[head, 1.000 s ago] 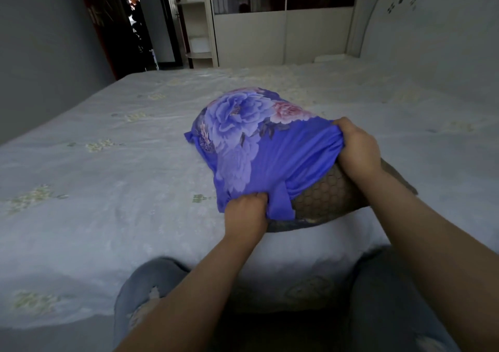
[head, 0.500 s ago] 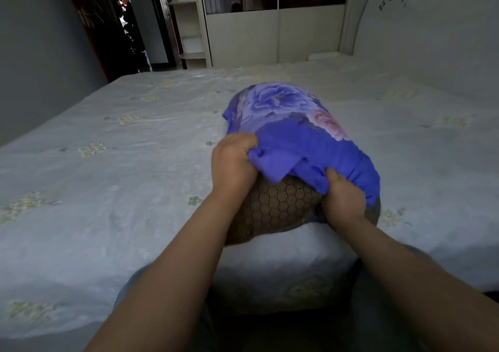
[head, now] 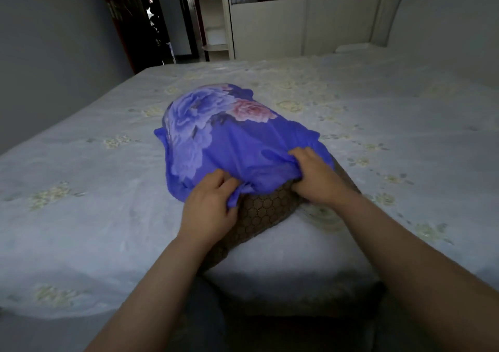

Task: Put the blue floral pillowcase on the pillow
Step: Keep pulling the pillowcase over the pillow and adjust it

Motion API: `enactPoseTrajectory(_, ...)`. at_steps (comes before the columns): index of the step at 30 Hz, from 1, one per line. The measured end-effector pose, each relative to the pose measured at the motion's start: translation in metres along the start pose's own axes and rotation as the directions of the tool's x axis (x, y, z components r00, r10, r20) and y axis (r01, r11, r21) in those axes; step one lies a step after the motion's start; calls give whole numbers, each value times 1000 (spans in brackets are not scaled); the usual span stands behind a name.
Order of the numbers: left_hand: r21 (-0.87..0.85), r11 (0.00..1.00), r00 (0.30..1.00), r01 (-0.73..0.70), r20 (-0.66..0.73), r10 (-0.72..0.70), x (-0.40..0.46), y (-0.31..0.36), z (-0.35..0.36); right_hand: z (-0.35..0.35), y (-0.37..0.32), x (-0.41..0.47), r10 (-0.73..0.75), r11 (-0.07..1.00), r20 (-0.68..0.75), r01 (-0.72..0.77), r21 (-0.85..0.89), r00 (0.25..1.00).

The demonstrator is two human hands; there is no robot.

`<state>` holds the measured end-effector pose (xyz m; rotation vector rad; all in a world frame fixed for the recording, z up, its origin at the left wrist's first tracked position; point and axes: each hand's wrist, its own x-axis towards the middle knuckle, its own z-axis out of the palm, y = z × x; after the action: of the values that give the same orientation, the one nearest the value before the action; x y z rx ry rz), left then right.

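The blue floral pillowcase point(head: 232, 138) covers the far part of a brown pillow with a honeycomb pattern point(head: 266, 211), which lies on the bed near its front edge. The pillow's near end sticks out bare from the case's bunched open edge. My left hand point(head: 209, 208) grips that edge on the left, fingers curled into the fabric. On the right, my right hand point(head: 314, 175) grips the gathered edge on top of the pillow.
The bed point(head: 81, 189) has a pale sheet with faint flower prints and spreads wide on all sides. A headboard point(head: 442, 27) stands at the right. A white wardrobe point(head: 305, 25) and a dark doorway point(head: 154, 22) are beyond the bed. My knees show below the bed's edge.
The pillow has swung back, its covered end now pointing far left. Both hands have shifted along the case's open edge, and the case lies a bit further down the pillow.
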<state>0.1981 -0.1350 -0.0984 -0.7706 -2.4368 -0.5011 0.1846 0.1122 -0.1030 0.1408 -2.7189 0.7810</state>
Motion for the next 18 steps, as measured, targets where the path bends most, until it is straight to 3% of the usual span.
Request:
enactPoseTrajectory(2,-189,980,997,68,43,-61,10,15,2,-21,27,-4,131,972,-144,-99,213,981)
enactPoseTrajectory(3,-248,963,993,105,78,-88,14,21,2,-28,40,-6,222,957,-228,-167,237,948)
enactPoseTrajectory(6,-109,984,953,141,283,-105,14,26,1,-26,66,-10,356,933,-312,-315,174,881)
enactPoseTrajectory(9,58,993,816,103,567,-117,7,29,-4,-21,65,-9,310,933,-436,-183,309,845)
enactPoseTrajectory(11,139,984,749,109,639,-174,6,30,-8,-27,51,-3,358,853,-526,-42,520,772)
enactPoseTrajectory(13,239,969,806,55,563,-185,5,32,-9,-40,27,2,474,634,-462,73,770,749)
enactPoseTrajectory(15,325,939,933,-112,358,-12,2,34,-1,-53,8,1,477,486,-423,170,857,770)
enactPoseTrajectory(16,344,927,954,-151,297,45,1,36,5,-58,3,-4,446,511,-453,195,837,772)
enactPoseTrajectory(18,298,948,981,-110,184,56,1,38,16,-65,10,-23,337,755,-524,108,647,782)
